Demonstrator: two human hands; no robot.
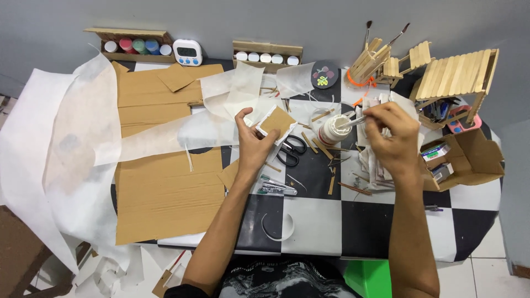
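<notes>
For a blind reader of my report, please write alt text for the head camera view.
Over a black-and-white checkered table, the left hand holds a small cardboard square while the right hand dips a thin stick into a white glue bottle. Scissors, cardboard sheets and white paper lie around.

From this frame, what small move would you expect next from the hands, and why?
Probably the right hand lifts the brush out of the white glue bottle and carries it over to the small cardboard piece that the left hand holds up beside it. The brush tip sits at the bottle's mouth, and the piece's brown face is turned up and bare.
</notes>
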